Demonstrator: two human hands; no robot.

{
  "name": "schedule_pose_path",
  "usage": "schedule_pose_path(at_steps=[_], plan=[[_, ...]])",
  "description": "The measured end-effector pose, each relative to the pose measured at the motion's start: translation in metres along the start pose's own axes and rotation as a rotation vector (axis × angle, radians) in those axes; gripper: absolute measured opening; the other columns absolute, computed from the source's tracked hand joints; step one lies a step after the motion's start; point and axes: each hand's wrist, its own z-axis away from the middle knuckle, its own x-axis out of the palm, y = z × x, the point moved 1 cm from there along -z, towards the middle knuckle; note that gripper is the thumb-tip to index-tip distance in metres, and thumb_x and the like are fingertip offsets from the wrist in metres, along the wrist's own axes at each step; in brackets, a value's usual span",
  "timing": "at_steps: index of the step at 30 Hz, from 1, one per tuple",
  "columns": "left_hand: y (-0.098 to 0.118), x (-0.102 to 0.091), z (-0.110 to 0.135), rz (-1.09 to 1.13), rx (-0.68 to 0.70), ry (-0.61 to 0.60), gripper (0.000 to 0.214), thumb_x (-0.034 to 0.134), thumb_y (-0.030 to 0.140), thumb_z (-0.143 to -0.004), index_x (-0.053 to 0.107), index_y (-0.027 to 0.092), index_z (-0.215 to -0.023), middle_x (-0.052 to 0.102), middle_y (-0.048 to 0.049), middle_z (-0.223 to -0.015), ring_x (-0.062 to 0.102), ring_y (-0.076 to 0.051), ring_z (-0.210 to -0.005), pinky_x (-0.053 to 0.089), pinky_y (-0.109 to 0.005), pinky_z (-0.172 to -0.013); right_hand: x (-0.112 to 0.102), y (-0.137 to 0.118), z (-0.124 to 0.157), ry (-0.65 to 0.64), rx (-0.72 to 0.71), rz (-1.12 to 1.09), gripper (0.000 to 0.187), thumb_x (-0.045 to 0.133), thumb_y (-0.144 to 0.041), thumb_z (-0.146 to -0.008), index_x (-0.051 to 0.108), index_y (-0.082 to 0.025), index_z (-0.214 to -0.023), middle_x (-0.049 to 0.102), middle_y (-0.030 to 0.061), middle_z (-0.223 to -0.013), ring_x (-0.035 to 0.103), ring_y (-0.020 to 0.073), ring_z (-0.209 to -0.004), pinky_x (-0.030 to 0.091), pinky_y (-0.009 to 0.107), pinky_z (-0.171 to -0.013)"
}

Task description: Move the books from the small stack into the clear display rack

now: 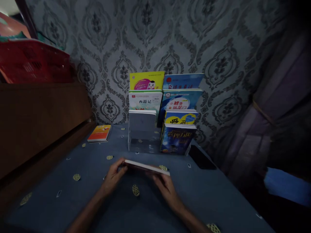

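A thin book [147, 167] is held above the table, seen almost edge-on with its white page edge up. My left hand [114, 173] grips its left end, thumb and fingers closed on the corner. At the right end my right hand [166, 189] holds the book from below, its fingers partly hidden and slightly blurred. Just beyond stands a clear book rack [143, 147] with tiered rows. Its right side carries a dark blue book [178, 139] in front and blue books behind; a white book [145, 101] and a yellow book [147, 79] stand at its left.
An orange book stack [99, 133] lies at the table's far left. A black flat object [202, 157] rests right of the rack. A brown wooden cabinet [43, 119] with a red basket [34, 61] borders the left, and a tied curtain [257, 119] hangs at the right.
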Motion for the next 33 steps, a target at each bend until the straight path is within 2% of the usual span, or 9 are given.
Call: schedule_pose_path(at_steps=[3,6,11,15,19,22,25,28,33], plan=[[0.013,-0.002,-0.003,-0.067,0.126,-0.105,0.044,0.050,0.057,-0.090,0.070,0.019,-0.098,0.066,-0.0082,-0.096,0.060,-0.023,-0.095,0.046,-0.034,-0.088,-0.009,-0.003,-0.005,0.035,-0.074,-0.045,0.045,0.054,-0.062,-0.086,0.072,-0.028,-0.107,0.069,0.0091,-0.121,0.059,0.0305,-0.117,0.040,0.051,-0.107],[0.011,-0.005,0.000,-0.156,0.179,-0.212,0.039,0.049,0.051,-0.093,0.069,0.023,-0.112,0.066,-0.0106,-0.118,0.055,-0.027,-0.116,0.040,-0.042,-0.104,-0.019,0.000,-0.007,0.016,-0.121,-0.027,0.044,0.053,-0.062,-0.086,0.074,-0.030,-0.106,0.064,0.0090,-0.128,0.057,0.0310,-0.121,0.039,0.052,-0.107],[-0.022,-0.009,0.011,-0.239,0.150,-0.322,0.035,0.048,0.035,-0.095,0.063,0.025,-0.124,0.056,-0.0108,-0.138,0.042,-0.029,-0.135,0.032,-0.051,-0.113,-0.019,0.012,-0.004,-0.044,-0.116,0.092,0.028,0.051,-0.037,-0.092,0.074,-0.032,-0.108,0.058,0.0069,-0.137,0.053,0.0278,-0.126,0.036,0.053,-0.109],[-0.038,-0.012,0.021,-0.331,0.120,-0.392,0.043,0.048,0.013,-0.090,0.059,0.029,-0.129,0.053,-0.0078,-0.142,0.042,-0.025,-0.136,0.033,-0.052,-0.113,-0.016,0.021,-0.003,-0.115,-0.107,0.149,0.039,0.049,-0.013,-0.084,0.074,-0.032,-0.107,0.059,0.0041,-0.136,0.054,0.0232,-0.126,0.038,0.051,-0.109],[-0.041,-0.022,0.031,-0.485,0.092,-0.482,0.058,0.043,0.006,-0.088,0.050,0.035,-0.137,0.045,-0.0030,-0.150,0.037,-0.023,-0.140,0.029,-0.053,-0.116,-0.016,0.029,-0.002,-0.158,-0.115,0.190,0.043,0.045,-0.006,-0.079,0.075,-0.031,-0.099,0.065,0.0024,-0.126,0.061,0.0215,-0.117,0.045,0.048,-0.103],[-0.044,-0.027,0.027,-0.556,0.057,-0.476,0.052,0.037,0.010,-0.092,0.048,0.031,-0.139,0.046,-0.0050,-0.149,0.038,-0.022,-0.139,0.030,-0.051,-0.116,-0.016,0.029,-0.001,-0.123,-0.131,0.268,0.042,0.046,-0.006,-0.080,0.075,-0.029,-0.100,0.069,0.0040,-0.119,0.065,0.0225,-0.109,0.049,0.048,-0.098],[-0.049,-0.025,0.011,-0.628,0.003,-0.408,0.041,0.038,0.023,-0.097,0.052,0.023,-0.136,0.050,-0.0097,-0.145,0.042,-0.024,-0.137,0.033,-0.048,-0.114,-0.016,0.024,-0.002,-0.065,-0.105,0.386,0.038,0.047,-0.008,-0.081,0.074,-0.025,-0.101,0.069,0.0072,-0.118,0.066,0.0243,-0.107,0.050,0.047,-0.095],[-0.054,-0.016,-0.010,-0.704,0.005,-0.374,0.040,0.037,0.030,-0.098,0.054,0.019,-0.133,0.054,-0.0117,-0.140,0.043,-0.025,-0.136,0.033,-0.047,-0.114,-0.017,0.021,-0.003,-0.026,-0.094,0.502,0.033,0.050,-0.011,-0.081,0.075,-0.023,-0.099,0.071,0.0087,-0.112,0.065,0.0268,-0.106,0.049,0.050,-0.095],[-0.057,0.007,-0.035,-0.824,0.067,-0.381,0.037,0.038,0.024,-0.097,0.059,0.016,-0.127,0.059,-0.0135,-0.134,0.049,-0.027,-0.130,0.035,-0.047,-0.110,-0.017,0.025,-0.004,-0.063,-0.150,0.633,0.034,0.048,-0.007,-0.079,0.075,-0.019,-0.097,0.073,0.0117,-0.105,0.064,0.0277,-0.103,0.050,0.050,-0.093]])
